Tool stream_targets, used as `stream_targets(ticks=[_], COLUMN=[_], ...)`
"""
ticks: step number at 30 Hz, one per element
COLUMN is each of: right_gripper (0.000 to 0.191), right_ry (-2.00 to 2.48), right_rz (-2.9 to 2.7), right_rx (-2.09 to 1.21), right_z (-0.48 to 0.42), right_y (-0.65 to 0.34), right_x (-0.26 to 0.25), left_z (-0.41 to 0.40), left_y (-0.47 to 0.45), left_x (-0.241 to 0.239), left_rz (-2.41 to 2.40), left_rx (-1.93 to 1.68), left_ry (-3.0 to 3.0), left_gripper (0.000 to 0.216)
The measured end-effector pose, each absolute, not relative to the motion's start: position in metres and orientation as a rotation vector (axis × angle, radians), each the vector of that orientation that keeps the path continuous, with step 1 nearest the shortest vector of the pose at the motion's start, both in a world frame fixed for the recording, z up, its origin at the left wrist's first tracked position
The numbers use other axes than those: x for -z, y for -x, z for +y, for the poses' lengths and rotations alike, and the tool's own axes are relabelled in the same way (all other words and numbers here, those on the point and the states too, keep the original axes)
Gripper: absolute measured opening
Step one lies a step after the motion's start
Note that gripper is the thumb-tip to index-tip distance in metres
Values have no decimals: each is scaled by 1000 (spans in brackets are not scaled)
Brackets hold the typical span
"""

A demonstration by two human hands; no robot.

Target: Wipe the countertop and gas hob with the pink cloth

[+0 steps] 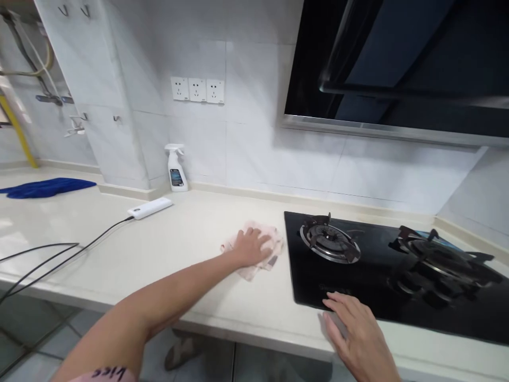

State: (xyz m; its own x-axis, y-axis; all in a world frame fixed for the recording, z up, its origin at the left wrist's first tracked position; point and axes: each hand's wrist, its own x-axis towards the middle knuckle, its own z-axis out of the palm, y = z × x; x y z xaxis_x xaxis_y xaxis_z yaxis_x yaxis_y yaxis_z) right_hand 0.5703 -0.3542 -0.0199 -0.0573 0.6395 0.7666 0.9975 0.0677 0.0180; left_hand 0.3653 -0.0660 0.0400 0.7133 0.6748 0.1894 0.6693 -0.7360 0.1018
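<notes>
My left hand (251,248) lies with its fingers spread on a crumpled pale pink cloth (254,272), pressing it to the counter just left of the stove. The palm covers the middle of the cloth. At the front edge of the black glass gas stove (310,286) rests my right hand (358,331). Its fingers are stretched out, the fingertips over the glass edge, and it holds nothing.
A white spray bottle (177,170) stands against the wall. Nearer lies a white oblong device (150,208) with a black cable (95,240). A blue cloth (50,187) lies far left. Two burners (330,239) rise from the stove, and a dark range hood (397,63) overhangs it.
</notes>
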Motion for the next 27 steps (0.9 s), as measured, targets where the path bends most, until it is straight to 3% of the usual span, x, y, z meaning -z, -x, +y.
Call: stream_targets(ticks=[4,13,19,27], right_gripper=[25,16,17,16], right_ry=[1674,1627,1543,1631], right_rz=[-1755,-1690,-1725,-1637], right_rx=[789,709,762,677], right_z=[-354,-350,-346,-347], right_y=[-566,-564,-573,-560], right_x=[20,18,16,13], left_z=[-109,-43,-23,-55], left_y=[-362,-456,-530,-513], left_x=[-36,-85,-75,-62], left_rz=[1012,1425,1324,1178], left_rx=[-450,-666,-464,-228], left_ry=[-2896,-2644,-2713,-2836], left_gripper=[35,55,50,52])
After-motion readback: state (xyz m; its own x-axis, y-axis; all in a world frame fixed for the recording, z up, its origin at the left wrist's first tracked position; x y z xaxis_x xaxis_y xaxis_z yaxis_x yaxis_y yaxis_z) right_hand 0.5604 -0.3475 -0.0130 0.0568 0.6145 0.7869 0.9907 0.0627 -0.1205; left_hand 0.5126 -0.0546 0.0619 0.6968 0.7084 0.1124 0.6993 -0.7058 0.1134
